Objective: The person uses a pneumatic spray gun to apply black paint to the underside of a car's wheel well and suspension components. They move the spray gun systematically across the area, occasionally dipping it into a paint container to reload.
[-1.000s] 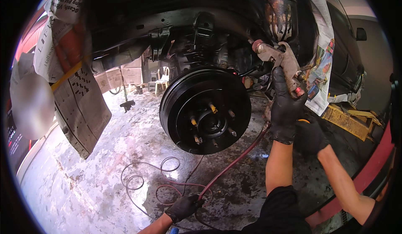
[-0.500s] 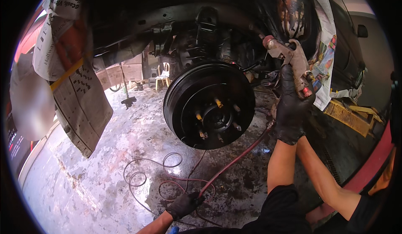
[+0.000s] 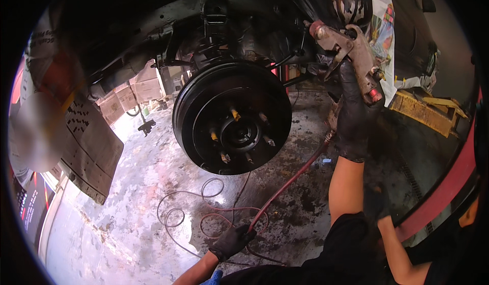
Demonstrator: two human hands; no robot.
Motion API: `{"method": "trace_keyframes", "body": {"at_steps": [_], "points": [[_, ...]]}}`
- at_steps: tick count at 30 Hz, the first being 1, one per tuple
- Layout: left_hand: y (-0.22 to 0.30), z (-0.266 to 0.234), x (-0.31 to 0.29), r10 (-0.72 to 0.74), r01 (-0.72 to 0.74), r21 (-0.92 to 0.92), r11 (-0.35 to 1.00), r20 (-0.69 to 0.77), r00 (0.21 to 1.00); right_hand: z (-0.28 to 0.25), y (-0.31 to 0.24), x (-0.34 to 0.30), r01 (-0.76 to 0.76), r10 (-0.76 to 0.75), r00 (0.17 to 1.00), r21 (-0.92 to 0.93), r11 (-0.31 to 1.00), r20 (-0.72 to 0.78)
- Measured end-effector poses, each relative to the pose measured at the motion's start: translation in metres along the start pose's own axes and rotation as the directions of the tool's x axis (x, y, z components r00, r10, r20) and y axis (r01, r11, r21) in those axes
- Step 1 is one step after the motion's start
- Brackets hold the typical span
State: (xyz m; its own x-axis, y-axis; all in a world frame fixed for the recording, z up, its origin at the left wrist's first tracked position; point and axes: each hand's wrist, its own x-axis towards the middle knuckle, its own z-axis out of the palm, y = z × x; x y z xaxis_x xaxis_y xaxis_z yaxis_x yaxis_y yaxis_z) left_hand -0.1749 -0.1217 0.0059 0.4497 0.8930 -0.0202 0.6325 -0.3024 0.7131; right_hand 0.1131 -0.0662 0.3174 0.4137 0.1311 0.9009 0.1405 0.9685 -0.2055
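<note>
My right hand (image 3: 352, 112), in a black glove, is wrapped round the handle of a worn spray gun (image 3: 361, 63) raised at the right of the wheel well. The gun's red-tipped nozzle end points up and left, toward the dark underbody. Lower left, my black-gloved left hand (image 3: 232, 242) is closed round a red hose (image 3: 293, 181) that runs up to the gun's handle. In front of me a glossy black brake drum (image 3: 232, 119) hangs with several studs showing, some yellowish.
A co-worker's gloved hand (image 3: 375, 203) is by my right forearm. Newspaper (image 3: 94, 147) masks the body on the left, with more masking paper (image 3: 379, 40) at right. A yellow metal stand (image 3: 425, 112) is at right. Looped hose (image 3: 175, 216) lies on the stained floor (image 3: 122, 234).
The view has shifted, so the drum appears further left and slightly higher. The co-worker's arm has drawn down and back from beside my right wrist. Both my hands keep their holds.
</note>
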Motion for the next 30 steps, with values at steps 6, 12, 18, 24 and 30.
{"method": "trace_keyframes", "body": {"at_steps": [6,12,18,24,30], "points": [[0.01,0.009,0.013,-0.045,0.045,0.013,0.999,0.009,0.999,-0.018,0.01,0.005,0.029,-0.028,0.999,0.076,0.997,-0.018],[0.027,0.027,0.031,-0.015,0.015,-0.003,1.0,-0.005,1.0,-0.043,0.018,0.006,-0.033,0.035,0.999,0.2,0.979,-0.006],[0.031,0.052,0.057,-0.165,0.166,0.004,0.986,0.116,0.979,-0.074,0.037,0.012,-0.051,0.042,0.997,0.128,0.991,0.069],[0.028,0.077,0.074,0.041,-0.041,0.052,0.998,0.001,0.999,-0.087,0.051,0.021,-0.2,0.192,0.978,0.103,0.974,0.083],[0.03,0.081,0.084,-0.081,0.08,0.017,0.997,0.134,0.988,-0.094,0.048,0.028,-0.052,0.058,0.998,-0.228,0.972,0.019]]}}
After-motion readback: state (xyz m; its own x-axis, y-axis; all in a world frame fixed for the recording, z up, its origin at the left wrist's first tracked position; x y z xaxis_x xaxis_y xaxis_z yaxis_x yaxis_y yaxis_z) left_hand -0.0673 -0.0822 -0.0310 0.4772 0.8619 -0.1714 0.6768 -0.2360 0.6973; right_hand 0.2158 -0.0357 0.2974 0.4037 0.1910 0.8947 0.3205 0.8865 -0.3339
